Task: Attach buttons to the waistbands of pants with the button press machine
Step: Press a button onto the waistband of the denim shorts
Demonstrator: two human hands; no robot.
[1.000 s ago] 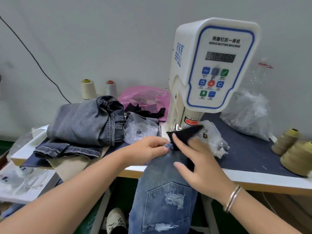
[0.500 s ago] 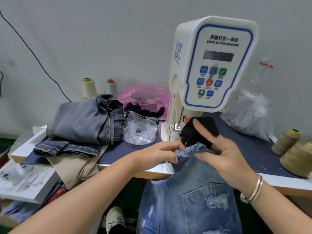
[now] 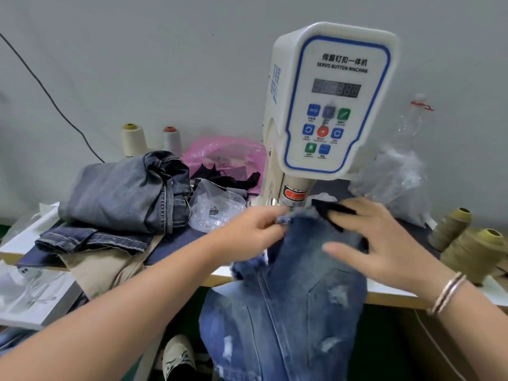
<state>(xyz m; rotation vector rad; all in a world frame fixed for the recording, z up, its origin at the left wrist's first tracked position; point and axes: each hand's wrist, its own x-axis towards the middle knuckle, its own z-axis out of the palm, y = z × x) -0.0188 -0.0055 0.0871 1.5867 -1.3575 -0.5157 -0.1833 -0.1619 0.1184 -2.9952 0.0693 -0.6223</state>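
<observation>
With the left hand (image 3: 259, 229) pinching the frayed waistband (image 3: 299, 215) and the right hand (image 3: 368, 237) apparently pressing it flat with straight fingers, though blurred, the jeans (image 3: 288, 312) should be fed taut and level under the machine (image 3: 330, 105).

The button press machine (image 3: 327, 105) is displaying, on the white front panel of its head, a line of Chinese characters with "SERVO BUTTON MACHINE" printed beneath; the digital readout below and the small key captions are proving too blurred to read
</observation>
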